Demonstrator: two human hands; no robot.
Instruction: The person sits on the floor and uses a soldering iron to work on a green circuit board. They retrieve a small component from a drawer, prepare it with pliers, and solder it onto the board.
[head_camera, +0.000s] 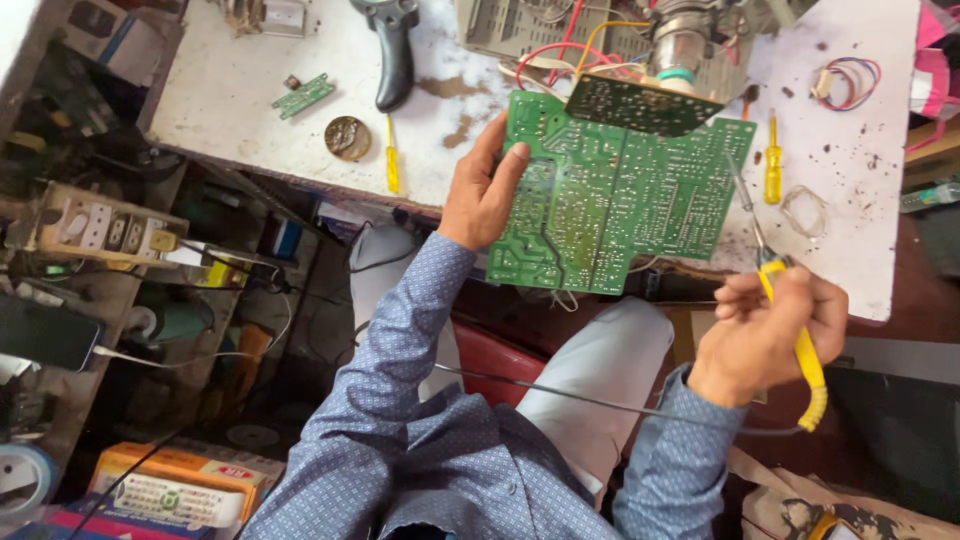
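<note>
While left hand pinches circuit board, soldering iron nears.

Beyond our hands we see a stained white worktable; left of them, cluttered dark shelves under even daylight.

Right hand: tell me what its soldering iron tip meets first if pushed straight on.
The right hand aims the soldering iron up-left; its tip would likely meet the green circuit board first, though depth is unclear.
</note>
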